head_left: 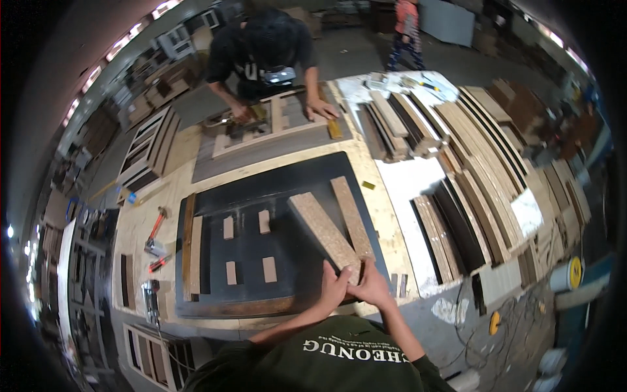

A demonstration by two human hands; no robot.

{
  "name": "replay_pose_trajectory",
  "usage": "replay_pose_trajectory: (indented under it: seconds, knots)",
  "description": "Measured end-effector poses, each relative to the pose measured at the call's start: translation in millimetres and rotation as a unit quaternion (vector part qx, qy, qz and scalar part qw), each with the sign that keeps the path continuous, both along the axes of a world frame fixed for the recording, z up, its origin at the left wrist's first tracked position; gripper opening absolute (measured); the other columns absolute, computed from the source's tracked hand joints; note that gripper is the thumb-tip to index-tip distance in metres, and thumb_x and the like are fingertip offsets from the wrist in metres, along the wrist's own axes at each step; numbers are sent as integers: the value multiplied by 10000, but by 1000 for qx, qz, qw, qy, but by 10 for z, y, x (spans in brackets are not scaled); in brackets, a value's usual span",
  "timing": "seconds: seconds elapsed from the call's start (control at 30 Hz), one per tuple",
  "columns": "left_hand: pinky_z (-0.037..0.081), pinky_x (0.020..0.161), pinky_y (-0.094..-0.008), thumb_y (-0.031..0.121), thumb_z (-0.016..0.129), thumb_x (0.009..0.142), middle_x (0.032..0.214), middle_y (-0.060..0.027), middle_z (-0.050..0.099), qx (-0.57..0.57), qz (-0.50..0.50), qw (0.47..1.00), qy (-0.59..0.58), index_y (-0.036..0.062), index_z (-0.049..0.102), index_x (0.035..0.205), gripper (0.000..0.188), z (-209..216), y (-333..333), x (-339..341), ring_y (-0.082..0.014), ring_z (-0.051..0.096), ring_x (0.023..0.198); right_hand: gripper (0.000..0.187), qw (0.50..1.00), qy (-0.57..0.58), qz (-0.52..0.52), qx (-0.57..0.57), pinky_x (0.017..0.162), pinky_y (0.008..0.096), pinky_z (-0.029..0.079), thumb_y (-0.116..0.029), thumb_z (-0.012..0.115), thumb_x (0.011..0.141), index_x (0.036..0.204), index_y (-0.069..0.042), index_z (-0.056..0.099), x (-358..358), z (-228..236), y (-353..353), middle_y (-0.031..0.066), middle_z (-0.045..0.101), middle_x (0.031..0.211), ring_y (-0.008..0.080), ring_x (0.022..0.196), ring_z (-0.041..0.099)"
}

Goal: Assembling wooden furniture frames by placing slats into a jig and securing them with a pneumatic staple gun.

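A particleboard strip (325,228), long axis directed forward-left, is clasped at its near end by curled left hand (335,287) and right hand (373,285).

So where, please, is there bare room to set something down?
The black panel is bare between the small blocks and the held board, and from those blocks to its far edge. The white tabletop is mostly crowded with stacked strips.

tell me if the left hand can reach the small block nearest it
Probably yes: only dark panel shows between the left hand and that block, though the hand may first have to release its board.
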State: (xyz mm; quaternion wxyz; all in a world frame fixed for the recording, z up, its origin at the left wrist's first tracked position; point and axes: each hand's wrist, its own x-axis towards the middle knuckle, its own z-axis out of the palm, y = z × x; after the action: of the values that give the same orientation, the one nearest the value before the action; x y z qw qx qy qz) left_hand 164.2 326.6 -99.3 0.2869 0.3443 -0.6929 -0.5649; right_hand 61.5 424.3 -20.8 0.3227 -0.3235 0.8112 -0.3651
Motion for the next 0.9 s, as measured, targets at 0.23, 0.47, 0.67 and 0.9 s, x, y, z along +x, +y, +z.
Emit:
replay_pose_trajectory:
  seconds: [0.23,0.47,0.67,0.9]
  knots:
    - [473,837,-297,-20,583,854,1182,-152,537,13,156,987,44,5,340,1344,547,-45,-1044,620,-204,587,994,750,984,-65,74,-149,1112,347,238,-199,575,821,1406,91,204,-42,-937,-485,280,360,1400,352,1352,313]
    - [467,885,-412,175,724,743,1079,-204,627,-41,225,943,-243,80,367,1343,705,31,-1765,1281,-368,601,1026,754,996,25,86,-26,1017,431,376,-178,614,784,1410,13,240,187,-972,-860,310,438,1263,442,1188,435]
    - [474,842,-467,283,765,669,1125,-199,580,-228,189,869,-396,83,462,1268,701,-33,-1699,1513,-386,580,980,916,984,49,172,14,897,451,481,-174,725,659,1406,4,224,523,-662,-1177,269,418,1247,453,1056,537]
    - [444,884,-447,268,695,700,1260,-185,488,-454,236,750,-419,10,592,1148,527,-477,-1907,1937,-357,488,1111,776,957,139,255,10,899,435,474,-279,711,683,1350,-59,380,617,-755,-1389,159,436,1188,340,1122,494]
